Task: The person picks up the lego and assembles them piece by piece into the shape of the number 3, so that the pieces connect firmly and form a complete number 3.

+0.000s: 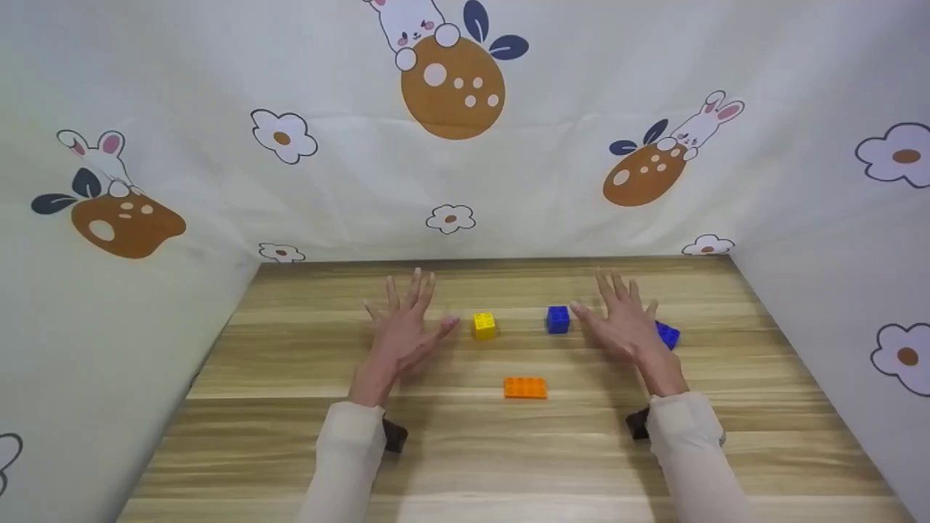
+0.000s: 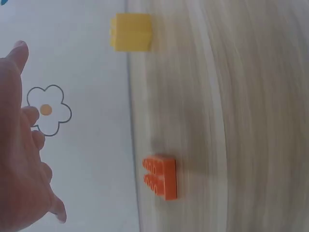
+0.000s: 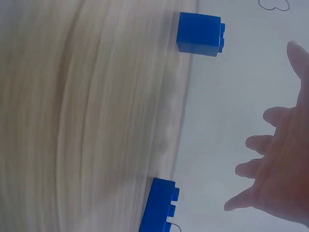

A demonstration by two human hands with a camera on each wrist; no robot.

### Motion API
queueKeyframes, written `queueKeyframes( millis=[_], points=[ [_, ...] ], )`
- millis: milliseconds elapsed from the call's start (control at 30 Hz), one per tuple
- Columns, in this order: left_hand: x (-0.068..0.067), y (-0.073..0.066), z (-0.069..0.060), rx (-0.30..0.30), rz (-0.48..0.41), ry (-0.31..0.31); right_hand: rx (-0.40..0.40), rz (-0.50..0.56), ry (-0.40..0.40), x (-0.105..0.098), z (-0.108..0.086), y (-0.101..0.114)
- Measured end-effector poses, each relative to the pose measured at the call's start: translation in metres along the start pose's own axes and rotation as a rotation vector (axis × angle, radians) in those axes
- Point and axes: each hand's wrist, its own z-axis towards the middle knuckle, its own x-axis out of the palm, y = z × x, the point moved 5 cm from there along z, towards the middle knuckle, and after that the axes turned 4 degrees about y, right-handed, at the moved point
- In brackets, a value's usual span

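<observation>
The left hand (image 1: 402,333) and right hand (image 1: 623,324) were spread, empty; the yellow block (image 1: 484,327) lay near the left hand, at its 3 o'clock, the blue cube (image 1: 558,320) just beside the right hand, at its 9 o'clock.

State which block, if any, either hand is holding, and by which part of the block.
Nothing is held: the left hand is spread beside the yellow block, the right hand beside the square blue block.
</observation>
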Motion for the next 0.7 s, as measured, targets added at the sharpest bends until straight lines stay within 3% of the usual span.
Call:
queueKeyframes(
  millis=[267, 433, 700],
  points=[
    [0.007, -0.012, -0.007, 0.029, -0.188, -0.031, -0.016, 0.116, -0.007, 0.005, 0.001, 0.008],
    [0.013, -0.016, -0.01, 0.047, -0.355, -0.041, -0.037, 0.209, -0.026, 0.008, 0.003, 0.01],
    [0.02, -0.01, -0.016, -0.011, -0.63, -0.057, -0.056, 0.442, -0.046, 0.014, 0.006, 0.007]
  ],
)
